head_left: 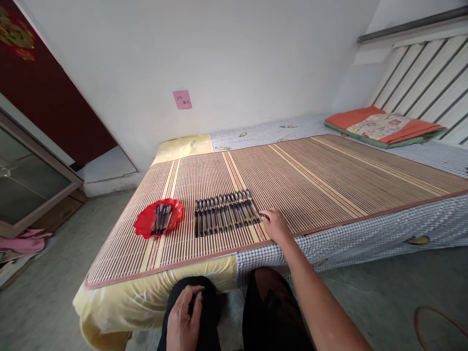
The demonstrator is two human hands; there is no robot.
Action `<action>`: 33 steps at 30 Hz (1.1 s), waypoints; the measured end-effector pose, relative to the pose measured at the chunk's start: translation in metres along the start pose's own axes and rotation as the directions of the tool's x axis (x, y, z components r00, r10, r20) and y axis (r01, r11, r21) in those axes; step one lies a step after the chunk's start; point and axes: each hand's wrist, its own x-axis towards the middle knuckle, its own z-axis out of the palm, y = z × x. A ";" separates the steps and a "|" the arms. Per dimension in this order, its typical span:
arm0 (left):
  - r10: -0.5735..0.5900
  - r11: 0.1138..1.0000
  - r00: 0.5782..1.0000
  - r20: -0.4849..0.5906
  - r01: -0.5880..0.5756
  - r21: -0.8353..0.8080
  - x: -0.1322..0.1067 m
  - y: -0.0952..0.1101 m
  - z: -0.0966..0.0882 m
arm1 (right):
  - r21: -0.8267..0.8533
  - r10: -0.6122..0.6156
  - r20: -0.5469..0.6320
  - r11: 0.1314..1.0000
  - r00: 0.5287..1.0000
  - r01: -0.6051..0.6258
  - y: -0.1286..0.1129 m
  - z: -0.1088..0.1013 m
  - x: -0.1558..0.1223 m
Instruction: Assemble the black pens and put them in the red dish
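Note:
Several black pens [223, 214] lie side by side in a slightly slanted row on the bamboo mat [310, 185]. My right hand [275, 225] is at the row's right end, its fingertips pinched at the lower part of the last pen [253, 207]. Part of that grip is too small to make out fully. My left hand [185, 317] rests on my left knee with nothing in it, fingers loosely extended. Left of the row, a red scalloped plate [141, 225] carries several more pens [163, 218].
The mat covers a bed with a yellow and checked sheet [204, 275]. Folded orange and green bedding [383, 127] lies at the far right by white rails [426, 80]. A pink note [182, 99] is stuck on the wall. A glass-fronted cabinet [31, 170] stands left.

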 end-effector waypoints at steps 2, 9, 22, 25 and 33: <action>-0.001 1.000 1.000 0.002 0.001 -0.002 0.000 0.001 0.000 | -0.005 0.002 0.001 1.000 1.000 -0.002 -0.001 0.000 0.000; 0.002 1.000 1.000 0.006 -0.002 -0.007 0.000 0.000 0.000 | -0.032 0.004 0.001 0.999 1.000 -0.004 -0.004 -0.002 0.000; -0.010 1.000 1.000 0.004 0.011 -0.016 -0.002 -0.001 0.001 | -0.038 0.032 -0.008 0.999 0.999 -0.032 -0.008 -0.001 -0.002; -0.008 1.000 1.000 0.012 0.009 -0.012 -0.002 -0.002 0.001 | -0.037 0.029 -0.007 0.999 1.000 -0.029 -0.008 -0.001 -0.003; 0.013 1.000 1.000 -0.004 -0.013 -0.006 -0.001 -0.001 0.001 | -0.036 0.034 0.002 0.999 0.999 -0.033 -0.010 -0.003 -0.003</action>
